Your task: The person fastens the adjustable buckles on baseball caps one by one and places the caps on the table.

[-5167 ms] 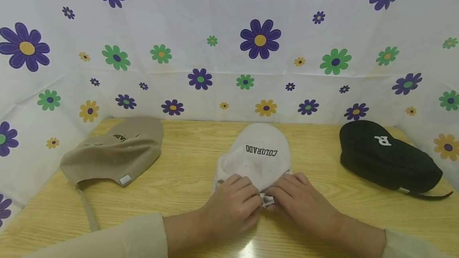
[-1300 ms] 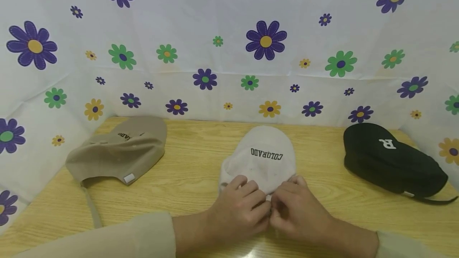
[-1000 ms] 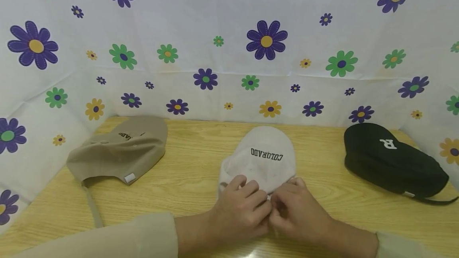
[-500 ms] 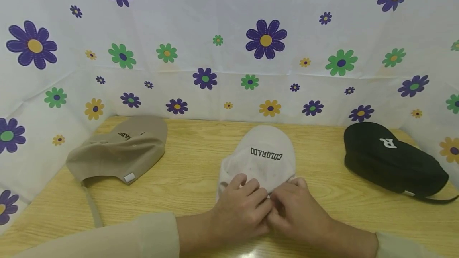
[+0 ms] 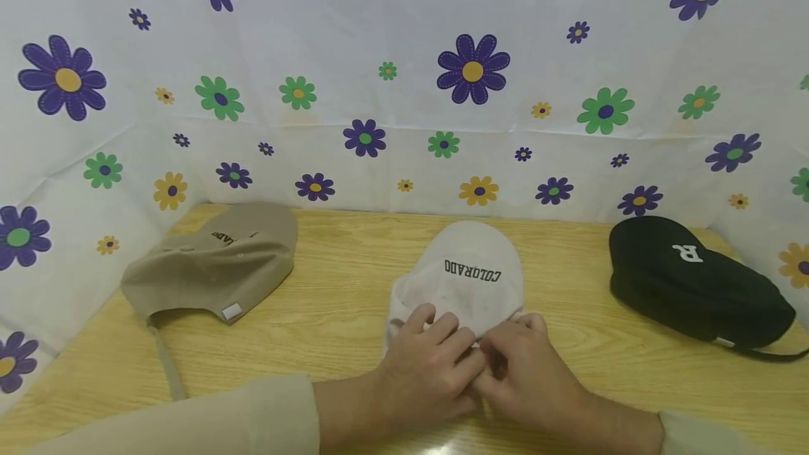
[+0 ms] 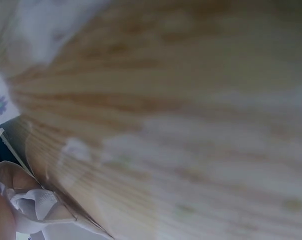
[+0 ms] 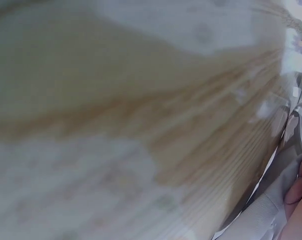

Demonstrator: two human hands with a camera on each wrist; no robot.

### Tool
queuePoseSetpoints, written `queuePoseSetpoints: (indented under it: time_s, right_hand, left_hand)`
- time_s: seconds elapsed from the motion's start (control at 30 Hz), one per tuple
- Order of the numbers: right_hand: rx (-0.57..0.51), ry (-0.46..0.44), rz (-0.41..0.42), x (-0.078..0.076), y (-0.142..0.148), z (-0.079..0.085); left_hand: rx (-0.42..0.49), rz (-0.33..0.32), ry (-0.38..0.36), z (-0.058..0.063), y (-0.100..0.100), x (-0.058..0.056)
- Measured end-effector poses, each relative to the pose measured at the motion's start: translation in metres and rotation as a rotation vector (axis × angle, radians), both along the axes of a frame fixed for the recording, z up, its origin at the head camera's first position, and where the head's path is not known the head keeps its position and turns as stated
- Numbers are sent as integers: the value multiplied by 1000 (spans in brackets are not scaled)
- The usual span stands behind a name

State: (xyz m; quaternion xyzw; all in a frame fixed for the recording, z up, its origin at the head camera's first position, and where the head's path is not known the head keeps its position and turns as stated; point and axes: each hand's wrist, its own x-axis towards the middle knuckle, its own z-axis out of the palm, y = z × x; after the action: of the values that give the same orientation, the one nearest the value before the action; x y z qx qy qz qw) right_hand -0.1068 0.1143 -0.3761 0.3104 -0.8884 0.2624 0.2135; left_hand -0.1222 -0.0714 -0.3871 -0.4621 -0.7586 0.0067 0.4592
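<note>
An off-white baseball cap (image 5: 464,293) with upside-down COLORADO lettering lies mid-table, its brim pointing away from me. At its near, rear edge my left hand (image 5: 430,371) grips the fabric with curled fingers. My right hand (image 5: 527,371) pinches the cap's rear edge right beside it, thumb and index finger touching the left hand. The hands hide the back strap in the head view. In the left wrist view the cap's pale inside (image 6: 40,205) shows at the lower left. The right wrist view catches curled fingertips (image 7: 296,190) against the cap's fabric.
A tan cap (image 5: 208,272) lies on its side at the left, its loose strap (image 5: 167,360) hanging towards me. To the right is a black cap (image 5: 695,286) with a white R. A flowered cloth (image 5: 392,20) walls in the wooden table (image 5: 335,300).
Five seconds ago the strap's pale end showed between the hands; now the hands have closed together over it. In the last second they have barely moved, and the view has shifted slightly.
</note>
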Motion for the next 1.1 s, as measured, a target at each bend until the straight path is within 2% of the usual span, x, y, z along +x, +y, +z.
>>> queuePoseSetpoints:
  time_s: [0.2,0.33,0.4,0.57,0.63,0.83,1.1]
  right_hand:
    - [-53,-36,-1,1,1,-1]
    - [-56,-7,25,1,4,0]
    - [3,58,53,0,6,1]
    - [260,282,125,-4,14,4]
    - [321,311,152,-6,17,4]
    - [306,325,260,-9,23,1]
    - [328,339,242,-8,24,-1]
  left_hand:
    - [25,-18,8,-1,1,-2]
    - [31,-22,-15,-1,0,-2]
    - [27,-23,-34,-1,0,-2]
    - [18,-26,-79,-2,-1,-2]
    - [19,-24,-102,-2,-2,-2]
    - [10,-5,-143,-2,-3,0]
    - [14,-4,-187,-1,-3,-3]
